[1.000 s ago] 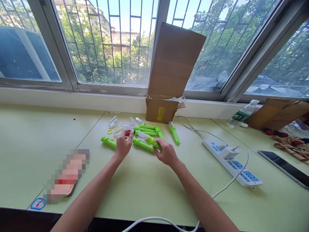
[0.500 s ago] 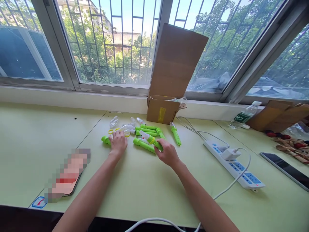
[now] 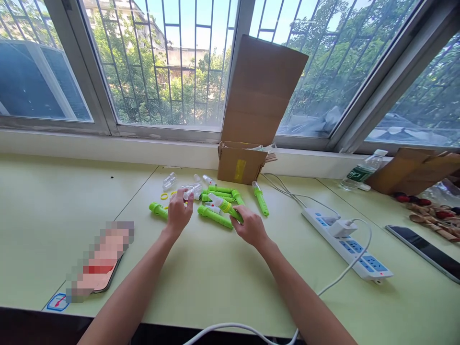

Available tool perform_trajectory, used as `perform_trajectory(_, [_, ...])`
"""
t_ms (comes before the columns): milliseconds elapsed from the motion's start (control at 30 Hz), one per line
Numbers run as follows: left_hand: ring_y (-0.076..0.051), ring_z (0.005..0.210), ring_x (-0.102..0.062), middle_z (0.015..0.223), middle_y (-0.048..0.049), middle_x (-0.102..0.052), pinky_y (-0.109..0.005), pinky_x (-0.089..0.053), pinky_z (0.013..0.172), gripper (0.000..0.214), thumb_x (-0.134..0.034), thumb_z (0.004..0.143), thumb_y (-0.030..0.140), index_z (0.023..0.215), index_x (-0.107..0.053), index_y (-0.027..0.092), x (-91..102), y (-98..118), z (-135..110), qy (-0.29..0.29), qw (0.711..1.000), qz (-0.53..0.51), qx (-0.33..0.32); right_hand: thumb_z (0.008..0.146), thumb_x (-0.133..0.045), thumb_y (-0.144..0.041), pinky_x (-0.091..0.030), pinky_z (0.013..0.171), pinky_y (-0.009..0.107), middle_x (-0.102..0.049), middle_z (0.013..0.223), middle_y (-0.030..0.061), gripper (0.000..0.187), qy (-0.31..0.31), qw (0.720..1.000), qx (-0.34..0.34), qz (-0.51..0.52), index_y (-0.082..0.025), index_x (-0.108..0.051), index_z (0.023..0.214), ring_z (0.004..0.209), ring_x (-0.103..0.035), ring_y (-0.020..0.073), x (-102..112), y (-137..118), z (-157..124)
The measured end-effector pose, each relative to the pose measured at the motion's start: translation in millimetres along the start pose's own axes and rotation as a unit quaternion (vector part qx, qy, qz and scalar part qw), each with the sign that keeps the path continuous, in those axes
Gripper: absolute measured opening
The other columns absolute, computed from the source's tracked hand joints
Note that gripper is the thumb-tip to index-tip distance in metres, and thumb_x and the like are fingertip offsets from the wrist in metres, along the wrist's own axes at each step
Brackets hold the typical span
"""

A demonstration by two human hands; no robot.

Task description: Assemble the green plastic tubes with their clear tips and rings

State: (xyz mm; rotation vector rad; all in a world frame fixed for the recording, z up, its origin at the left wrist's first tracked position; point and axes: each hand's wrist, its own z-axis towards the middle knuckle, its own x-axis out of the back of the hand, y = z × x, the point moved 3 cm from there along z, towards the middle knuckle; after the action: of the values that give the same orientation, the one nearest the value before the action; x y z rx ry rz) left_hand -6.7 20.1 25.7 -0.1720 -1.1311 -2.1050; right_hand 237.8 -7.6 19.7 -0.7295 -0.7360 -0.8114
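My left hand (image 3: 178,214) pinches a small clear plastic cap (image 3: 189,193) just above the table, next to a green tube (image 3: 158,210) lying at its left. My right hand (image 3: 250,226) grips a green tube with a white tip (image 3: 224,205), held slanted over a pile of several green tubes (image 3: 219,194). Yellow rings (image 3: 164,196) and clear caps (image 3: 168,180) lie scattered behind the left hand. One more green tube (image 3: 260,199) lies apart to the right of the pile.
A small open cardboard box (image 3: 240,164) stands behind the pile against the window sill. A white and blue power strip (image 3: 354,249) with a plugged charger lies right, its cable trailing forward. A phone (image 3: 424,250), a water bottle (image 3: 362,171) and a blurred item (image 3: 98,261) also rest on the table.
My left hand went down onto the parts by the yellow rings, then came up a little holding a clear cap. My right hand has stayed put with its tube.
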Motion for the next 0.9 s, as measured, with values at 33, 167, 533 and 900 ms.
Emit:
perform_trajectory(33, [-0.020,0.071,-0.058,0.080,-0.0054,-0.064,-0.031,-0.042,0.071,0.029,-0.047,0.086,0.042,0.101,-0.058,0.020,1.1,1.5,-0.7,0.017,0.998,-0.052,0.021,0.082,-0.051,-0.026,-0.040,0.062,0.027,-0.065,0.093,0.0050,0.018,-0.001,1.000,-0.002,-0.003,-0.022,-0.057,0.098,0.075,-0.059,0.0184,0.0,0.8,0.0])
perform_trajectory(167, [-0.013,0.051,-0.051,0.058,0.0022,-0.053,-0.024,-0.039,0.053,0.029,-0.044,0.086,0.046,0.087,-0.059,0.021,0.7,3.4,-4.4,0.026,0.974,-0.202,0.100,0.083,-0.051,-0.027,-0.041,0.062,0.027,-0.064,0.092,0.0045,0.020,-0.004,1.000,-0.007,-0.011,-0.023,-0.058,0.101,0.069,-0.057,0.0169,-0.1,2.3,-0.2])
perform_trajectory(533, [-0.008,0.045,-0.049,0.058,0.0046,-0.051,-0.020,-0.043,0.044,0.029,-0.053,0.083,0.045,0.094,-0.054,0.018,-11.5,15.2,-10.2,-0.096,0.931,-0.341,0.091,0.080,-0.056,-0.026,-0.043,0.065,0.028,-0.066,0.097,0.0043,0.027,-0.019,0.999,0.029,-0.003,-0.024,-0.057,0.107,0.075,-0.061,0.0185,0.9,-3.4,-1.5])
perform_trajectory(900, [-0.012,0.049,-0.059,0.056,0.0034,-0.056,-0.023,-0.050,0.046,0.034,-0.062,0.076,0.047,0.090,-0.055,0.017,-26.5,17.4,-21.2,-0.179,0.900,-0.372,0.140,0.087,-0.053,-0.038,-0.043,0.061,0.026,-0.066,0.092,0.0043,0.025,-0.009,0.999,0.040,-0.021,-0.027,-0.061,0.108,0.073,-0.062,0.0172,2.5,-5.1,-0.7])
